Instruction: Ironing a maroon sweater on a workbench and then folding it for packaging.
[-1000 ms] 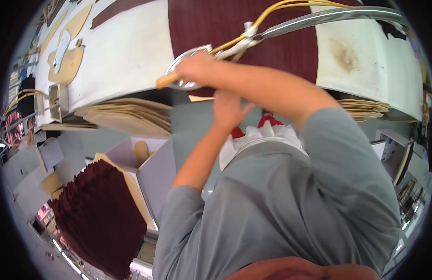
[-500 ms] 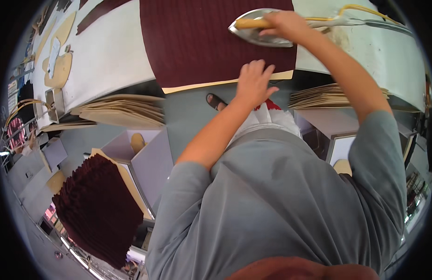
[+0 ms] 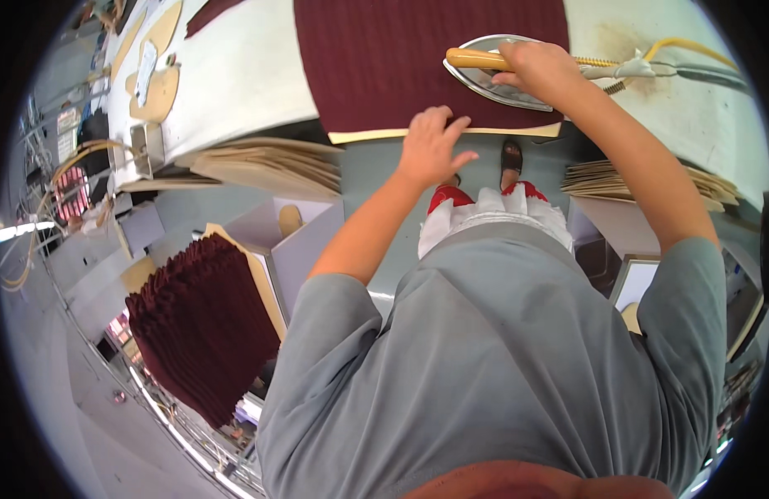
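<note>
A dark maroon ribbed knit panel (image 3: pixel 384 75) lies flat on the white worktable, over a cream-coloured board (image 3: pixel 364 135) whose edge shows along the near side. My right hand (image 3: pixel 541 71) is closed round the wooden handle of a silver iron (image 3: pixel 511 95). The iron rests on the right part of the knit, its tip pointing left. At the near edge of the panel, my left hand (image 3: pixel 430 150) has its fingers spread, the fingertips over the fabric. I cannot tell how firmly they press.
A yellow hose (image 3: pixel 684 43) and wrapped cable trail right from the iron. Brown board stacks sit under the table edge, left (image 3: pixel 260 162) and right (image 3: pixel 650 185). A thick pile of maroon knit panels (image 3: pixel 206 324) stands lower left beside a pale box (image 3: pixel 305 241). Wooden shapes (image 3: pixel 156 96) lie far left.
The iron in my right hand has come closer to the panel's near edge. My left hand has shifted left along that edge. The whole view has swung a little.
</note>
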Demonstrator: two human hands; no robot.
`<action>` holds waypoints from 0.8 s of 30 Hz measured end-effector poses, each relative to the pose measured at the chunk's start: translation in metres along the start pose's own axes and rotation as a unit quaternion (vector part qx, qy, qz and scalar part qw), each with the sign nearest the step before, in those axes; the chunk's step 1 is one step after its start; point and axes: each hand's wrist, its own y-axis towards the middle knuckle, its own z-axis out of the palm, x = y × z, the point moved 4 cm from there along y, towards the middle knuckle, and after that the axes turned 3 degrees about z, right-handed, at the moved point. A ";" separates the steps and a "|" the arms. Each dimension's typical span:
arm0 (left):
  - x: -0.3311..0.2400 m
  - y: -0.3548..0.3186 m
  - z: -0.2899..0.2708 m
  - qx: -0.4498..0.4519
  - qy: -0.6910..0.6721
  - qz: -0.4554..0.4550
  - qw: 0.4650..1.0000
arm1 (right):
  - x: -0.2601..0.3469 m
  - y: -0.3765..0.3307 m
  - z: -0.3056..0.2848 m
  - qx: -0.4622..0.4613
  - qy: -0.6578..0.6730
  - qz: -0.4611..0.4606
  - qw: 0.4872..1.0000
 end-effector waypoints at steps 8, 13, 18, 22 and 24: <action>0.096 -0.068 -0.046 -0.011 0.015 -0.152 0.988 | 0.106 0.097 0.016 -0.011 -0.015 -0.042 0.999; 0.118 -0.110 -0.064 -0.041 0.009 -0.186 0.982 | 0.206 0.186 0.042 0.152 0.063 -0.120 0.979; 0.120 -0.236 -0.037 -0.183 -0.014 -0.472 0.862 | 0.256 0.160 0.048 0.169 -0.005 -0.307 0.937; 0.070 -0.373 0.020 -0.042 -0.163 -0.638 0.752 | 0.210 0.096 0.037 0.199 -0.007 -0.437 0.877; 0.025 -0.411 0.029 -0.006 -0.225 -0.677 0.700 | 0.149 0.064 0.035 0.183 -0.024 -0.442 0.878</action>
